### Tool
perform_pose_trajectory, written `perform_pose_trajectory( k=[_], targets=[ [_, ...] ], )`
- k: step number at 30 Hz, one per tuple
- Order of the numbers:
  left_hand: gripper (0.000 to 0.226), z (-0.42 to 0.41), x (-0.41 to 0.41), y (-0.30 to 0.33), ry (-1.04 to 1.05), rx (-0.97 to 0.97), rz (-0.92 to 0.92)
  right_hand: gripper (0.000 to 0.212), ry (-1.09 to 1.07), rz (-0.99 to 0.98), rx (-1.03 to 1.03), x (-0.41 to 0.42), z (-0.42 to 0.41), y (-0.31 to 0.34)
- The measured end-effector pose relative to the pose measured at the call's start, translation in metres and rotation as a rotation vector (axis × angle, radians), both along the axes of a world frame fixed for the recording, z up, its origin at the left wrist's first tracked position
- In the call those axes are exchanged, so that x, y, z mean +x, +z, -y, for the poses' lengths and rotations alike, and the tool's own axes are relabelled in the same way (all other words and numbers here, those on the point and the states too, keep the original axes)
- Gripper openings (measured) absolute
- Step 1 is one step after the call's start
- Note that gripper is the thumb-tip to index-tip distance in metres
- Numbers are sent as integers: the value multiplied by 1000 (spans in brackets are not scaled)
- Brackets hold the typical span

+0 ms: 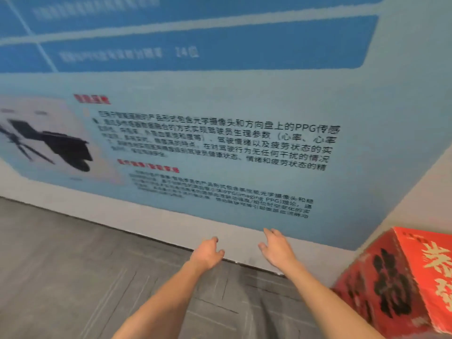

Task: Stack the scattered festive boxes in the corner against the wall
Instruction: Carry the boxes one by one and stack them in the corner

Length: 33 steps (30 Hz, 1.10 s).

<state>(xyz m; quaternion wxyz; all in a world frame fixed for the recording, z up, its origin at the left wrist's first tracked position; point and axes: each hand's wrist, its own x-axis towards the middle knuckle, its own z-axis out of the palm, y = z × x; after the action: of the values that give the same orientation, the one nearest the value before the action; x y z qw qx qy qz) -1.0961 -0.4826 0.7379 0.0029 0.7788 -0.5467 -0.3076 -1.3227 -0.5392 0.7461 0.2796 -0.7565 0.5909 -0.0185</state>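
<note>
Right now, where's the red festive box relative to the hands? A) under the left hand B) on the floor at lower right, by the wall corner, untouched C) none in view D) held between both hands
B: the red festive box sits at lower right by the corner, apart from the left hand and the right hand, which both reach forward with fingers spread and hold nothing.

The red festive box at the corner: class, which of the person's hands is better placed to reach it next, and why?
Probably the right hand. It is open, empty and nearer the red box at the lower right; the left hand, also empty, is farther from it.
</note>
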Motion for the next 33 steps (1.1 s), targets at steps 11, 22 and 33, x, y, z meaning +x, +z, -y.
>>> perform_pose_trajectory(
  k=[11,22,33],
  targets=[
    [54,-227,321,-3,554,-19,-31,57,609,-99,30,393,-99,-8],
    [54,-469,600,-14,1156,-21,-73,66,1089,-104,61,776,-291,2],
    [51,-480,786,-43,1399,-37,-175,67,1299,-206,71,1013,-293,-35]
  ],
)
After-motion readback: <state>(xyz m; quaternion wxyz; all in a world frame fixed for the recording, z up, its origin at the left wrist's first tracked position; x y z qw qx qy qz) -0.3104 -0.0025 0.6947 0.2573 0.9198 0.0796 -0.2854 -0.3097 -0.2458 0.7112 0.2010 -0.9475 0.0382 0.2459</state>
